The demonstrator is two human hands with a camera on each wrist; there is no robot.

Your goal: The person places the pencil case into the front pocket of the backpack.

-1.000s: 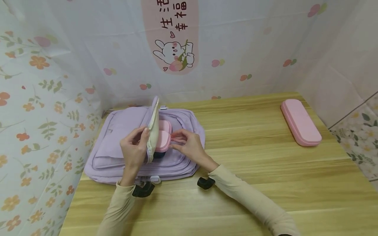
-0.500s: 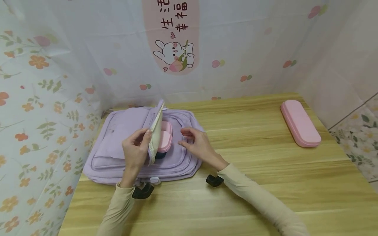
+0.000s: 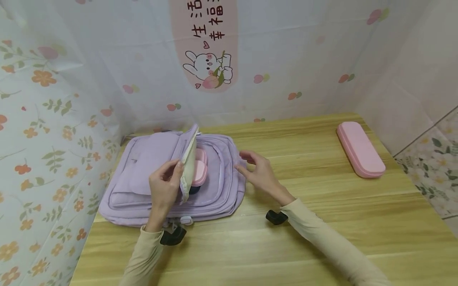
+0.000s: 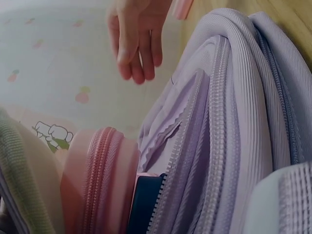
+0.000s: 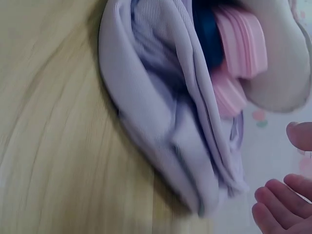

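Note:
A lavender backpack (image 3: pixel 143 171) lies flat on the left part of the table. My left hand (image 3: pixel 165 180) pinches the edge of its pocket flap (image 3: pixel 189 167) and holds it raised, cream lining facing right. Inside the pocket sit two pink zippered cases (image 3: pixel 199 172), side by side, with a dark blue item (image 4: pixel 144 204) beneath them. Their far ends are hidden by the flap. My right hand (image 3: pixel 261 171) hovers by the right end of the backpack, fingers loosely bent and holding nothing. The right wrist view shows its fingertips (image 5: pixel 278 204) apart from the bag.
A long pink hard case (image 3: pixel 361 149) lies at the right rear of the wooden table (image 3: pixel 304 159). A printed curtain (image 3: pixel 286 59) hangs behind the table, and a floral one (image 3: pixel 46 159) stands along the left side.
My right hand has let go of the pink case's end and drawn back to the right, away from the pocket. The left hand still holds the flap, which leans slightly further right.

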